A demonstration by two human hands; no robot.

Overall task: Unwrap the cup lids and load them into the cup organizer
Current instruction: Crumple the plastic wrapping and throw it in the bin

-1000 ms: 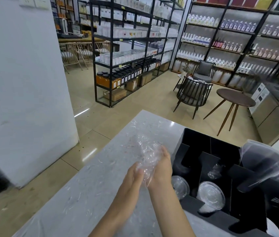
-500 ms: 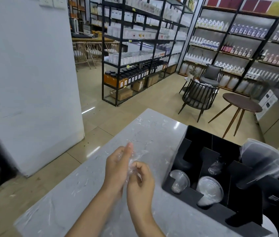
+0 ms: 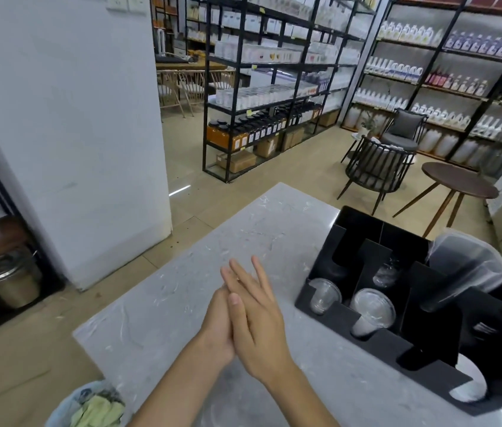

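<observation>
My left hand (image 3: 216, 329) and my right hand (image 3: 259, 322) are pressed palm to palm above the grey marble counter (image 3: 163, 306), fingers stretched out and pointing away from me. No plastic wrap shows between them; the gap between the palms is hidden. To their right stands the black cup organizer (image 3: 376, 346). Its front slots hold a small clear cup (image 3: 323, 295) and a clear domed lid stack (image 3: 373, 309), with another clear piece (image 3: 384, 274) in a slot behind. A clear plastic-wrapped bundle (image 3: 468, 266) leans in the organizer's right side.
A bin (image 3: 89, 405) lined with a blue bag and holding greenish scraps sits below the counter's near left corner. A white pillar (image 3: 89, 149) rises at the left. Beyond the counter are black shelves (image 3: 262, 97), a chair (image 3: 376, 171) and a round table (image 3: 459, 183).
Earlier my hands were crumpling a clear plastic wrap between them. Now they lie flat against each other and the wrap is out of sight. The view has tilted down and left, showing the bin.
</observation>
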